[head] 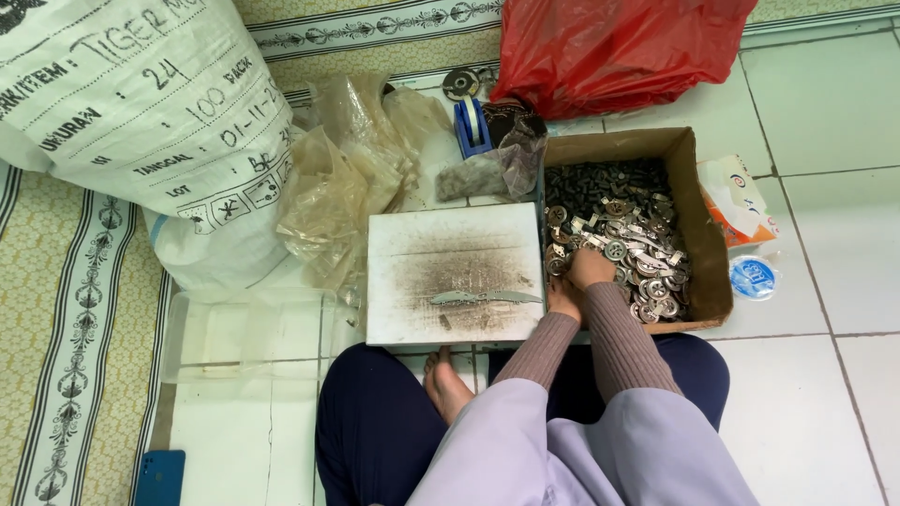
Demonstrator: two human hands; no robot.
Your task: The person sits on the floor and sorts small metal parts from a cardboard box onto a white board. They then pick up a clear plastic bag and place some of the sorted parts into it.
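Both hands reach into the box (698, 201): right hand (591, 267) curled over metal parts (628, 234), left hand (564, 298) half hidden, grip unclear; best pick one part cleanly

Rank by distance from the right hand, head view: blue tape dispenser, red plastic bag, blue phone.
From the right hand, in the cardboard box:
1. Blue tape dispenser, up and left, behind the white board.
2. Red plastic bag, top centre-right.
3. Blue phone, bottom-left corner.
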